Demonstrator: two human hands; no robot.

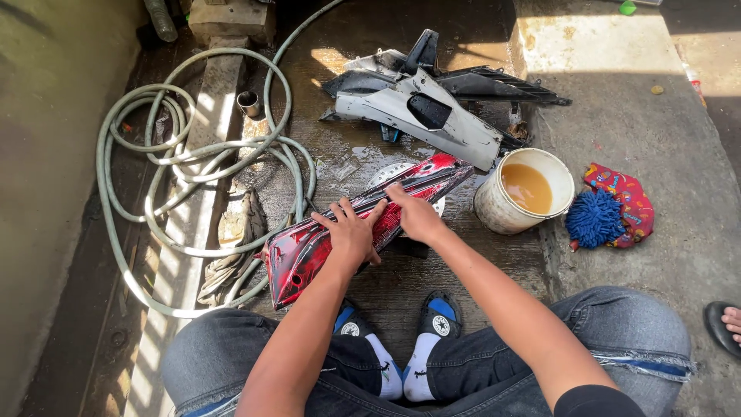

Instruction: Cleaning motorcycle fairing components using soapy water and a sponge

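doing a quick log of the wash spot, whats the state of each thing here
red panel: wet, tilted, lying under both hands
left hand: flat on the panel, fingers spread
right hand: pressed on the panel's upper edge
bucket: upright, part full of brownish water
hose: loosely coiled on the ground
white panels: piled, wet
blue mitt: lying beside the bucket

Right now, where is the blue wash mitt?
The blue wash mitt lies on the concrete at right, resting against a colourful cloth, just right of the white bucket.
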